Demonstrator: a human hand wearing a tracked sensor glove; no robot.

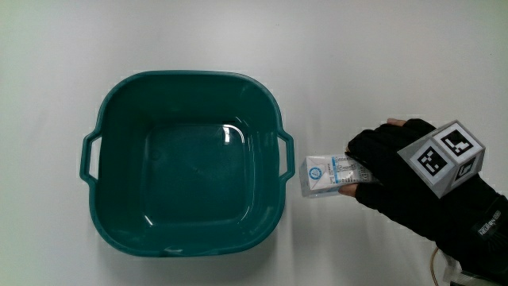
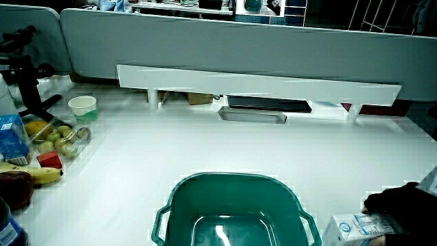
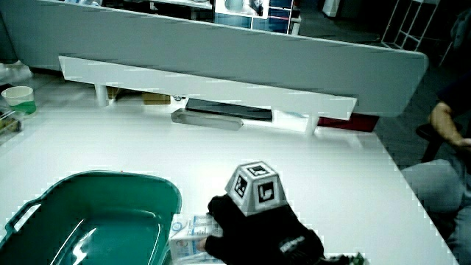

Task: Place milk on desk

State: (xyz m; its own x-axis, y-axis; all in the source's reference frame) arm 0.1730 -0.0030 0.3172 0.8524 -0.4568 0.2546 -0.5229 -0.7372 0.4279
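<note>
A: Where is the small white-and-blue milk carton (image 1: 328, 175)?

B: Lying on the white desk (image 1: 381, 63), just beside the handle of the empty teal plastic tub (image 1: 186, 165). The black-gloved hand (image 1: 397, 171) has its fingers curled around one end.

A: Which step?

B: The set-down looks nearly done. Next, I judge, the fingers loosen and the hand lifts off without nudging the carton.
</note>
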